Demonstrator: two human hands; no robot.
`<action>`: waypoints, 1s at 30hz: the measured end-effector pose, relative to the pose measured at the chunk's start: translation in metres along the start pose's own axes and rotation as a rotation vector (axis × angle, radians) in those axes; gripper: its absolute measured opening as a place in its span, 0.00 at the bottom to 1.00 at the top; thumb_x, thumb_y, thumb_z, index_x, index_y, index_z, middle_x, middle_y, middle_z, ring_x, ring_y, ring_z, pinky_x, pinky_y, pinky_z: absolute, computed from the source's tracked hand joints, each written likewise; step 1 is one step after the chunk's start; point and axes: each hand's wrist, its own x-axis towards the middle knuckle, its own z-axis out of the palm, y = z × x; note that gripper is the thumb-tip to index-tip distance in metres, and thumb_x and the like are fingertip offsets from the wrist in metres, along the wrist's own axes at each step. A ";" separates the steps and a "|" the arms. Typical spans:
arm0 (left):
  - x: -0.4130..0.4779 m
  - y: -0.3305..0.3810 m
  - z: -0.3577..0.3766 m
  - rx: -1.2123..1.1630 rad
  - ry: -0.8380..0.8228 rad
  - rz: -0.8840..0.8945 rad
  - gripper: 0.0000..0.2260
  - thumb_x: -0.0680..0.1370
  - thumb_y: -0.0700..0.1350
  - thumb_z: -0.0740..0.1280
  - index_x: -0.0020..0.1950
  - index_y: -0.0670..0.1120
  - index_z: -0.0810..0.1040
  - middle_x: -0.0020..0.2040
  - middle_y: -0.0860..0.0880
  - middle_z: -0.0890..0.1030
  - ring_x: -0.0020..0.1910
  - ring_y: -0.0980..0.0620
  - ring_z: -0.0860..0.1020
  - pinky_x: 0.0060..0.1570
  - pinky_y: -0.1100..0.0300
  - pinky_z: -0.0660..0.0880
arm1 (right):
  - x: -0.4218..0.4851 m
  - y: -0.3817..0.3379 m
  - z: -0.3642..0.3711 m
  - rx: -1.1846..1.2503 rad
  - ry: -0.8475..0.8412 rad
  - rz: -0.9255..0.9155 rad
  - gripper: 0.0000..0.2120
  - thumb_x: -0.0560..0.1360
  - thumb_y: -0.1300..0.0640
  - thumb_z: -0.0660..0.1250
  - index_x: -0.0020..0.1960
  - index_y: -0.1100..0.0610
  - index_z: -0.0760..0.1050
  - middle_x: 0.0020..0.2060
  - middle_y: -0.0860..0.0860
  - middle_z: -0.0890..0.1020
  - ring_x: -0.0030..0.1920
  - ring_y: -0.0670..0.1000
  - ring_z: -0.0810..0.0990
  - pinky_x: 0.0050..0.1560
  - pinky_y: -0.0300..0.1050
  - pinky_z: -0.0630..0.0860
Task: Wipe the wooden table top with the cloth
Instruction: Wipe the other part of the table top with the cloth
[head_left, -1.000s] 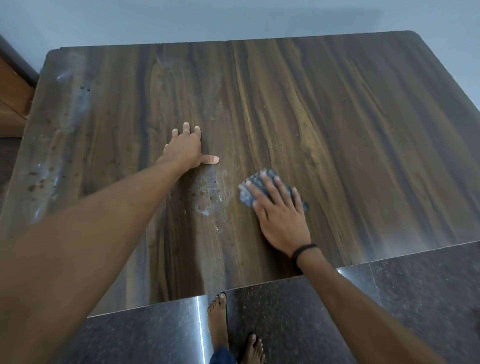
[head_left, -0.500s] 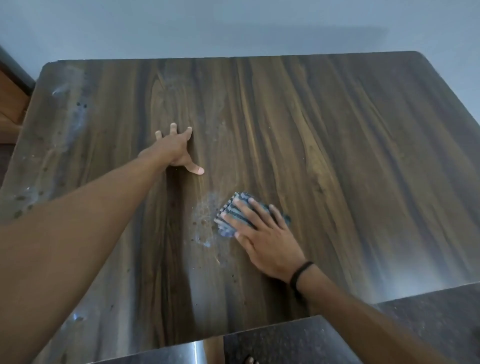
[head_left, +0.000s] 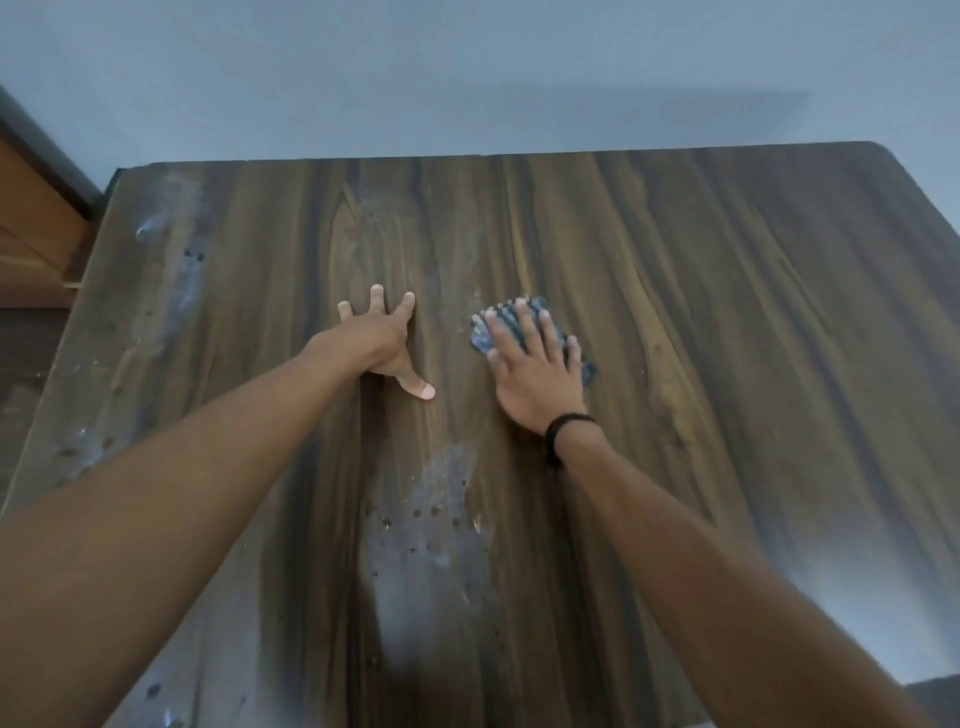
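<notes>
1 smeared wooden table top (head_left: 727, 312) against grey wall (head_left: 467, 78): left hand (head_left: 382, 340) flat, right hand (head_left: 535, 379) flat pressing cloth (head_left: 482, 340).

Folded blue cloth (head_left: 482, 340) lies flat mid wooden table top (head_left: 727, 312) (pale smears (head_left: 436, 519) nearer).

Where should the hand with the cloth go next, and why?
Probably slide the cloth straight back toward the body. The right hand presses it flat on the wooden table top, and a whitish, speckled patch that looks dirty lies just nearer the person. The left hand rests on the wood to the side, out of that path.
</notes>
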 end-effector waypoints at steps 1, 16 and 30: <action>0.004 -0.002 -0.005 0.005 0.010 0.001 0.68 0.55 0.65 0.80 0.77 0.58 0.32 0.78 0.49 0.31 0.76 0.33 0.39 0.70 0.32 0.54 | -0.005 -0.007 0.009 -0.014 0.023 -0.059 0.25 0.84 0.45 0.45 0.79 0.35 0.45 0.81 0.44 0.44 0.80 0.51 0.40 0.77 0.61 0.39; 0.055 -0.030 -0.070 -0.072 0.032 0.049 0.64 0.60 0.59 0.81 0.77 0.58 0.33 0.77 0.51 0.30 0.76 0.38 0.33 0.71 0.33 0.50 | 0.097 0.007 -0.013 -0.014 0.036 -0.039 0.24 0.84 0.44 0.47 0.78 0.32 0.47 0.81 0.40 0.46 0.80 0.48 0.43 0.77 0.57 0.41; 0.082 -0.028 -0.075 -0.043 -0.041 0.008 0.68 0.57 0.62 0.81 0.75 0.58 0.27 0.75 0.50 0.26 0.74 0.36 0.30 0.72 0.34 0.48 | 0.170 -0.013 -0.013 -0.050 0.000 -0.106 0.24 0.84 0.44 0.46 0.78 0.32 0.46 0.81 0.40 0.44 0.80 0.48 0.40 0.77 0.57 0.38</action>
